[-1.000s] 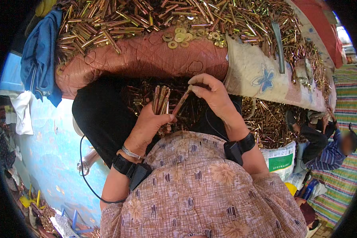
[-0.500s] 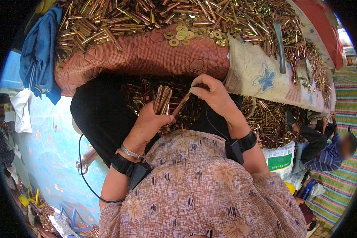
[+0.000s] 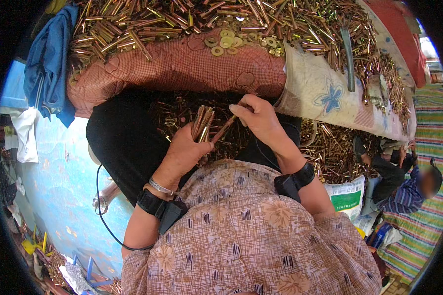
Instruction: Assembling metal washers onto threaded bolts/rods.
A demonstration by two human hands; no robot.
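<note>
My left hand [image 3: 181,147] is wrapped round a bundle of slim brass-coloured metal sleeves [image 3: 202,122], which look like expansion-bolt tubes and stand upright out of the fist. One more sleeve [image 3: 224,130] slants up to the right, its lower end by my left thumb. At its upper end, the thumb and fingers of my right hand [image 3: 258,118] are pinched together. Whether a small part such as a nut sits in that pinch is hidden. Below both hands, between my knees, lies a dark heap of metal parts [image 3: 170,110].
A padded red cloth [image 3: 182,66] edges a worktop heaped with loose sleeves [image 3: 152,24] and several flat washers [image 3: 226,42]. A grey metal strip [image 3: 348,59] lies at the right. A blue garment [image 3: 49,64] hangs at the left. Another person [image 3: 408,189] sits at the far right.
My right hand has shifted slightly left along the slanted sleeve, its fingers curled closer at the upper end. My left hand keeps the bundle in nearly the same place.
</note>
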